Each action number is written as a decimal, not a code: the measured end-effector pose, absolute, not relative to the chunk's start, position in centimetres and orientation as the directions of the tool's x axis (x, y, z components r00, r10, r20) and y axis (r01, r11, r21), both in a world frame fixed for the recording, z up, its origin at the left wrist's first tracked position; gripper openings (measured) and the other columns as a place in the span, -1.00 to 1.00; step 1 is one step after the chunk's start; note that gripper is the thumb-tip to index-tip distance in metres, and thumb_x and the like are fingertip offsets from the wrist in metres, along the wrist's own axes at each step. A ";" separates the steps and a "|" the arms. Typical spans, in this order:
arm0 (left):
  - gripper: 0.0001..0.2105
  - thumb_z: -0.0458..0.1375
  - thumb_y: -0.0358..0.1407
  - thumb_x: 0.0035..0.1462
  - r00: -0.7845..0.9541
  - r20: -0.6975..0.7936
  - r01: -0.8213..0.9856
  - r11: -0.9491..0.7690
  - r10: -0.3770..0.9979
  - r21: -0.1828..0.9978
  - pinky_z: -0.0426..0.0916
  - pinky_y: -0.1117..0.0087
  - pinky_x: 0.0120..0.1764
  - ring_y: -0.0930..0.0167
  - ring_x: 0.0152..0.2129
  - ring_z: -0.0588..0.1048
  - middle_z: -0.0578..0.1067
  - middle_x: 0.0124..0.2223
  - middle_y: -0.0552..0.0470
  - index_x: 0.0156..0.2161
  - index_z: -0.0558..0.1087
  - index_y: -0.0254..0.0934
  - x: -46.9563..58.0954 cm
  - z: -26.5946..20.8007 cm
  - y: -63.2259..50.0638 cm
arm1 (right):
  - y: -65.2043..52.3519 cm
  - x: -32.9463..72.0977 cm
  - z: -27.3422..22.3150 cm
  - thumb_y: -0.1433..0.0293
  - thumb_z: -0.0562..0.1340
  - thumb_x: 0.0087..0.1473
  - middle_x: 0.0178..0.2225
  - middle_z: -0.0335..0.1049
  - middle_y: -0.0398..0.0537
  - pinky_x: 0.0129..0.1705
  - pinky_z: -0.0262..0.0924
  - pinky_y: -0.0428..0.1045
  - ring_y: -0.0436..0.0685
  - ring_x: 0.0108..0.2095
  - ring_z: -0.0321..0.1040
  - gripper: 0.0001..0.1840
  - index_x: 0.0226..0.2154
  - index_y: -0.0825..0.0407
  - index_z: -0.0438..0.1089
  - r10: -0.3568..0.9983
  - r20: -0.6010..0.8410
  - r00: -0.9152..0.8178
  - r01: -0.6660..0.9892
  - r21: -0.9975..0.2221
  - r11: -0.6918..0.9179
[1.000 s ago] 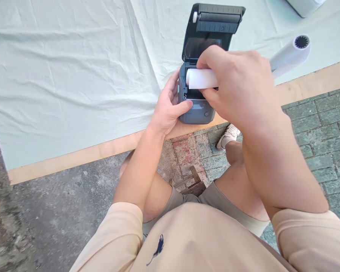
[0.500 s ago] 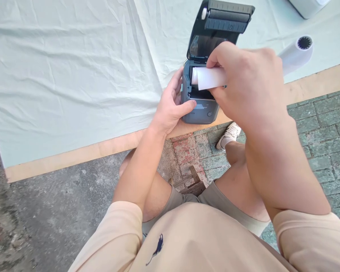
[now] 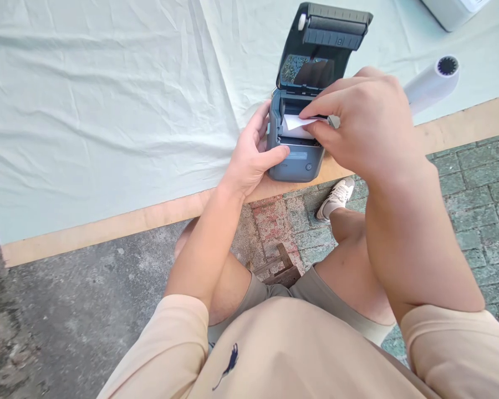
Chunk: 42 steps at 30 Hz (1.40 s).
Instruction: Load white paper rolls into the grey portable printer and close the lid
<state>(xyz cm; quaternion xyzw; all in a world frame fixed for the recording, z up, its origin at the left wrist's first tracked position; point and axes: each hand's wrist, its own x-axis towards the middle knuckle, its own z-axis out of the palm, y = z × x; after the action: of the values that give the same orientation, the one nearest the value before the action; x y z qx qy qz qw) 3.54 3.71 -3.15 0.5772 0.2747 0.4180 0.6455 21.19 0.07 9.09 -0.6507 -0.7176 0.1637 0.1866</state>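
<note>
A dark grey label printer sits at the table's front edge with its hinged lid raised. Round the printer's left side, my left hand grips the body, thumb lying on the front face. A white paper roll rests inside the printer's compartment. Between thumb and fingertips, my right hand pinches the loose end of the roll's paper, which is lifted into a pointed corner. My right hand hides the right side of the compartment.
A white cylindrical object with a dark round toothed end lies right of the printer. A white box-like thing stands at the top right. Wrinkled pale cloth covers the table, leaving a wooden edge bare.
The paper roll has gone down from my right hand into the printer's compartment. My right fingers now pinch only its loose end. My left hand has stayed on the printer.
</note>
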 end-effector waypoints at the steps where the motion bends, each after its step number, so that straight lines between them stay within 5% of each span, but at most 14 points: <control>1: -0.03 0.39 0.20 -0.13 0.496 0.123 -0.230 -0.007 0.859 0.973 0.36 0.00 0.32 0.02 0.35 0.34 0.41 0.33 -0.09 0.34 0.20 -0.09 3.6 -3.0 3.7 | -0.1 21.4 9.1 0.37 0.31 0.11 -0.23 0.53 -0.02 0.18 0.20 0.43 0.41 -0.05 0.35 -0.88 -0.41 -0.15 0.58 0.991 0.080 -0.105 0.849 -0.512 0.132; 7: -0.30 0.22 0.23 0.09 0.516 0.107 -0.313 0.071 0.850 0.947 0.33 -0.01 0.35 0.08 0.32 0.38 0.51 0.18 -0.06 0.23 0.32 -0.09 3.9 -1.6 3.2 | -1.1 22.1 8.6 0.18 0.35 0.11 -0.31 0.51 -0.04 0.15 0.28 0.28 0.29 -0.15 0.34 -0.83 -0.48 -0.22 0.59 0.972 0.123 -0.199 0.710 -0.666 0.229; 14: -0.05 0.40 0.24 -0.15 0.510 0.142 -0.239 -0.019 0.848 0.971 0.39 0.03 0.28 0.02 0.30 0.39 0.40 0.34 -0.08 0.31 0.22 -0.05 3.8 -2.9 3.8 | -2.0 22.4 8.3 0.23 0.36 0.09 -0.33 0.49 -0.09 0.05 0.31 0.22 0.22 -0.23 0.34 -0.90 -0.44 -0.24 0.60 0.958 0.146 -0.248 0.665 -0.693 0.278; 18: 0.01 0.40 0.21 -0.15 0.525 0.131 -0.210 -0.020 0.841 0.977 0.35 0.04 0.32 0.01 0.34 0.34 0.32 0.41 -0.08 0.37 0.14 -0.03 3.5 -3.2 3.8 | -2.0 22.9 9.0 0.21 0.29 0.20 -0.32 0.41 -0.04 -0.04 0.32 0.13 0.20 -0.16 0.37 -0.76 -0.48 -0.11 0.39 0.952 0.302 -0.046 0.652 -0.713 0.258; 21: 0.04 0.40 0.16 -0.14 0.537 0.149 -0.215 -0.036 0.830 0.976 0.29 0.02 0.37 0.00 0.38 0.28 0.27 0.43 -0.10 0.40 0.10 -0.05 3.3 -3.3 3.8 | -1.1 23.7 8.4 0.28 0.26 0.13 -0.16 0.35 -0.05 -0.16 0.30 0.03 0.16 -0.04 0.37 -0.88 -0.30 -0.11 0.29 0.886 0.453 0.098 0.642 -0.709 0.292; 25: 0.08 0.42 0.06 -0.14 0.590 0.184 -0.207 -0.073 0.786 0.976 0.28 -0.03 0.37 -0.05 0.39 0.24 0.22 0.45 -0.12 0.44 0.03 -0.04 2.9 -3.5 4.0 | 0.3 24.3 6.7 0.26 0.17 0.15 0.13 0.21 -0.15 0.06 0.26 0.02 0.08 0.20 0.33 -0.61 0.05 -0.15 0.23 0.834 0.551 0.040 0.469 -0.747 0.471; 28: 0.15 0.43 -0.01 -0.16 0.619 0.209 -0.207 -0.100 0.757 0.973 0.26 -0.05 0.37 -0.06 0.40 0.21 0.20 0.46 -0.14 0.47 -0.07 -0.03 2.6 -3.6 4.1 | 0.8 24.2 5.9 0.14 0.14 0.27 0.06 0.24 -0.11 0.00 0.28 0.06 0.05 -0.04 0.41 -0.64 0.07 -0.10 0.25 0.815 0.580 0.010 0.374 -0.757 0.535; 31: 0.31 0.46 -0.04 -0.23 0.632 0.179 -0.208 -0.058 0.754 0.977 0.30 -0.08 0.33 -0.07 0.39 0.24 0.22 0.44 -0.12 0.50 -0.30 0.05 2.6 -3.5 4.0 | 0.5 24.1 6.1 0.11 0.14 0.31 -0.07 0.34 -0.06 -0.05 0.30 0.10 0.12 -0.08 0.40 -0.67 0.00 -0.07 0.33 0.845 0.533 0.042 0.420 -0.777 0.469; 34: 0.39 0.47 -0.11 -0.27 0.642 0.125 -0.238 0.042 0.757 0.970 0.43 -0.04 0.21 -0.05 0.33 0.34 0.28 0.39 -0.08 0.48 -0.43 0.12 2.7 -2.8 3.7 | -0.1 24.2 6.4 0.12 0.21 0.26 0.00 0.44 -0.06 0.05 0.33 0.18 0.21 0.05 0.42 -0.66 0.01 -0.10 0.35 0.914 0.403 -0.052 0.510 -0.776 0.371; 38: 0.30 0.48 -0.23 -0.24 0.638 0.066 -0.264 0.138 0.767 0.955 0.50 0.10 0.11 -0.03 0.32 0.36 0.29 0.38 -0.04 0.47 -0.29 0.11 2.7 -1.2 3.1 | -0.4 24.1 6.6 0.18 0.32 0.13 0.10 0.46 -0.11 0.16 0.33 0.25 0.25 0.12 0.41 -0.59 0.03 -0.16 0.34 0.926 0.290 -0.240 0.584 -0.719 0.377; 42: 0.02 0.47 -0.23 -0.17 0.597 0.023 -0.385 0.261 0.802 0.885 0.53 0.22 0.03 0.06 0.24 0.43 0.40 0.27 -0.03 0.35 0.02 -0.01 3.1 0.2 2.6 | -0.3 23.7 6.6 0.24 0.37 0.07 0.06 0.47 -0.11 0.09 0.38 0.24 0.25 0.01 0.43 -0.53 0.03 -0.21 0.31 0.962 0.138 -0.236 0.608 -0.751 0.257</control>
<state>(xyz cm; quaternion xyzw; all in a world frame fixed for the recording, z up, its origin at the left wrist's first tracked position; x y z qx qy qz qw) 3.09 2.56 0.21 0.4669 0.2234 0.3894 0.7619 23.69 -0.31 6.59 -0.5369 -0.7311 0.2889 0.3064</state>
